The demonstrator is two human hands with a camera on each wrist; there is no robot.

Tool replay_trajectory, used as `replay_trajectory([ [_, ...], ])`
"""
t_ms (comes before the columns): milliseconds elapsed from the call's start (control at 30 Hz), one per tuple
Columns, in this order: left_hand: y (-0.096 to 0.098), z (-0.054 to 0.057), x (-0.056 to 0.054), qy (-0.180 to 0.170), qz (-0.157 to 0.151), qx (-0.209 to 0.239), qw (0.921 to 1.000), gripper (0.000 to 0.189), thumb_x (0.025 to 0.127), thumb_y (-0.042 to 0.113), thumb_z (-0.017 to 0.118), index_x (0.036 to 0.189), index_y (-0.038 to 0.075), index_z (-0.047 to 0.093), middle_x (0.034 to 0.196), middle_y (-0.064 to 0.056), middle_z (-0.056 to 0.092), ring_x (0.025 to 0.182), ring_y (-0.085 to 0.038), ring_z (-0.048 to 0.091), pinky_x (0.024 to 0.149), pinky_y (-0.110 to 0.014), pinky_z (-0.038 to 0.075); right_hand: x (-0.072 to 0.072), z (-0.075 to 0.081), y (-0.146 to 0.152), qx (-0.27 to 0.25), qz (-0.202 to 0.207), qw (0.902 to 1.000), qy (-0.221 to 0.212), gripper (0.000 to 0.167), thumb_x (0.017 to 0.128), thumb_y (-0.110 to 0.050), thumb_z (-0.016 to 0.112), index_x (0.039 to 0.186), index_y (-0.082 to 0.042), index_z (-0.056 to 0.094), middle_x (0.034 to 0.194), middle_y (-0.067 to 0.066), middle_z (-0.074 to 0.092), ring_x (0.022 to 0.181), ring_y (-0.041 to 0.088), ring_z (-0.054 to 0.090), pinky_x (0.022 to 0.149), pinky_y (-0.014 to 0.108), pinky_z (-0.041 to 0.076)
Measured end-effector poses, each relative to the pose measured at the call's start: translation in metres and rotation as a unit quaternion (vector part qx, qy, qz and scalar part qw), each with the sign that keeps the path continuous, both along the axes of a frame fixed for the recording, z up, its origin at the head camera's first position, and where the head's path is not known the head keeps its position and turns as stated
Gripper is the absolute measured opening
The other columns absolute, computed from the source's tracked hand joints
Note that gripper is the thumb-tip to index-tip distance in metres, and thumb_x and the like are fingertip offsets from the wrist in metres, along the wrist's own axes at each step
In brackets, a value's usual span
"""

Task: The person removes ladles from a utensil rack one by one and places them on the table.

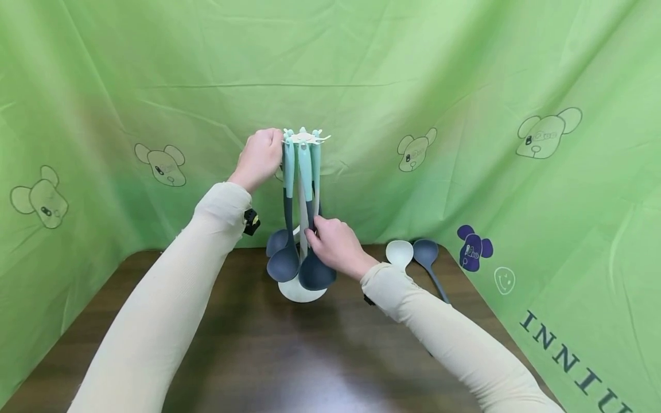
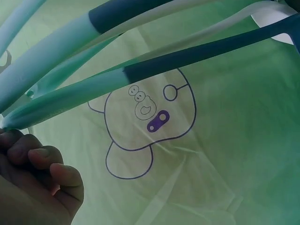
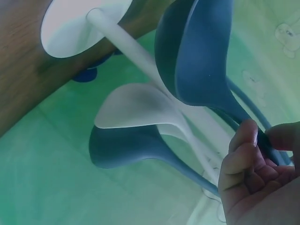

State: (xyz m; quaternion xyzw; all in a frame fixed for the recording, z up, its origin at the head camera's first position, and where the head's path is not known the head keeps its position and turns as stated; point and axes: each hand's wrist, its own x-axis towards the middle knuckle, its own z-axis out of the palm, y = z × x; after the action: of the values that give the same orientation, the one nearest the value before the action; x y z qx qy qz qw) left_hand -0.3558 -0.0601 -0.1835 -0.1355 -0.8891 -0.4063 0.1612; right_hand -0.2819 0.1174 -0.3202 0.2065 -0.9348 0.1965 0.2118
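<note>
Fingers (image 2: 66, 175) of the left hand (image 1: 260, 154) curl beside the rack's top (image 1: 303, 138), hold unclear — the right hand (image 1: 338, 246) pinches a dark ladle (image 1: 316, 275).

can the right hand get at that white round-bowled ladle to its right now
Probably not immediately: the right hand pinches a hanging dark blue-grey ladle. If freed, likely yes: the white round-bowled ladle is nearby, its bowl uncovered.

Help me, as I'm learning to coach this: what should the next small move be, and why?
The right hand should probably ease its grip on the front ladle: the ladle's upper end appears to meet the top of the rack, it hangs much like the neighbouring ladle, and the left hand, also up there, could steady the rack.
</note>
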Motion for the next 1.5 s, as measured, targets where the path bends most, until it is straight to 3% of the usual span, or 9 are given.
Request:
replay_trajectory([
  [200, 0.0, -0.004, 0.001, -0.007, -0.002, -0.003, 1.0, 0.043, 0.107, 0.04, 0.022, 0.078, 0.015, 0.04, 0.076, -0.006, 0.045, 0.067, -0.023, 0.043, 0.064, -0.038, 0.038, 0.009, -0.001, -0.002, -0.016, 0.01, 0.9998, -0.01, 0.026, 0.101, -0.023, 0.054, 0.077, -0.013, 0.052, 0.06, 0.002, 0.051, 0.051, 0.019, 0.051, 0.047, 0.029, 0.04],
  [400, -0.001, -0.002, 0.0, 0.008, 0.001, 0.001, 1.0, 0.042, 0.107, 0.038, 0.024, 0.077, 0.014, 0.039, 0.076, -0.007, 0.043, 0.067, -0.025, 0.042, 0.063, -0.038, 0.037, 0.019, 0.004, 0.006, -0.038, 0.013, 0.9992, -0.009, 0.023, 0.1, -0.02, 0.053, 0.077, -0.015, 0.054, 0.062, -0.001, 0.051, 0.052, 0.018, 0.05, 0.048, 0.029, 0.041],
  [533, -0.001, -0.002, 0.001, -0.001, -0.001, 0.002, 1.0, 0.042, 0.107, 0.038, 0.024, 0.077, 0.014, 0.039, 0.075, -0.006, 0.044, 0.066, -0.023, 0.041, 0.062, -0.037, 0.037, 0.029, 0.005, 0.017, -0.026, 0.012, 0.9995, -0.017, 0.023, 0.1, -0.018, 0.051, 0.077, -0.015, 0.053, 0.061, -0.001, 0.048, 0.053, 0.017, 0.049, 0.049, 0.029, 0.041],
  [767, -0.005, -0.003, 0.002, 0.001, -0.001, -0.007, 1.0, 0.043, 0.107, 0.04, 0.022, 0.078, 0.014, 0.04, 0.077, -0.007, 0.044, 0.067, -0.024, 0.042, 0.063, -0.038, 0.037, 0.037, -0.004, 0.037, 0.015, 0.008, 0.9996, -0.02, 0.018, 0.101, -0.019, 0.048, 0.088, -0.015, 0.06, 0.067, -0.004, 0.057, 0.057, 0.014, 0.056, 0.051, 0.03, 0.046],
  [1000, 0.002, 0.002, 0.0, 0.005, -0.005, -0.004, 1.0, 0.044, 0.108, 0.039, 0.021, 0.078, 0.013, 0.04, 0.077, -0.008, 0.044, 0.067, -0.025, 0.042, 0.063, -0.038, 0.038, 0.044, -0.015, 0.067, 0.073, 0.002, 0.9973, -0.001, 0.013, 0.098, -0.017, 0.054, 0.092, -0.015, 0.065, 0.068, -0.007, 0.061, 0.058, 0.013, 0.058, 0.054, 0.036, 0.05],
  [1267, 0.006, 0.002, -0.002, 0.002, -0.019, 0.002, 0.9998, 0.043, 0.108, 0.039, 0.021, 0.078, 0.014, 0.039, 0.076, -0.006, 0.043, 0.065, -0.022, 0.04, 0.062, -0.035, 0.037, 0.047, -0.034, 0.101, 0.09, 0.011, 0.9959, -0.005, 0.007, 0.095, -0.013, 0.064, 0.096, -0.014, 0.071, 0.072, -0.009, 0.064, 0.062, 0.008, 0.056, 0.054, 0.032, 0.048],
  [1367, 0.004, -0.001, -0.001, 0.001, -0.012, 0.003, 0.9999, 0.043, 0.108, 0.038, 0.02, 0.079, 0.013, 0.039, 0.077, -0.008, 0.042, 0.065, -0.023, 0.039, 0.062, -0.036, 0.037, 0.044, -0.044, 0.11, 0.117, 0.019, 0.9929, 0.002, 0.006, 0.094, -0.013, 0.066, 0.096, -0.016, 0.071, 0.07, -0.011, 0.061, 0.061, 0.008, 0.055, 0.052, 0.03, 0.047],
  [1500, 0.001, -0.002, -0.001, 0.011, -0.007, 0.004, 0.9999, 0.044, 0.107, 0.038, 0.019, 0.078, 0.013, 0.04, 0.077, -0.009, 0.043, 0.067, -0.025, 0.04, 0.063, -0.038, 0.037, 0.037, -0.055, 0.12, 0.142, 0.013, 0.9898, -0.003, 0.014, 0.094, -0.011, 0.063, 0.081, -0.017, 0.062, 0.058, -0.009, 0.044, 0.053, 0.01, 0.044, 0.048, 0.029, 0.039],
])
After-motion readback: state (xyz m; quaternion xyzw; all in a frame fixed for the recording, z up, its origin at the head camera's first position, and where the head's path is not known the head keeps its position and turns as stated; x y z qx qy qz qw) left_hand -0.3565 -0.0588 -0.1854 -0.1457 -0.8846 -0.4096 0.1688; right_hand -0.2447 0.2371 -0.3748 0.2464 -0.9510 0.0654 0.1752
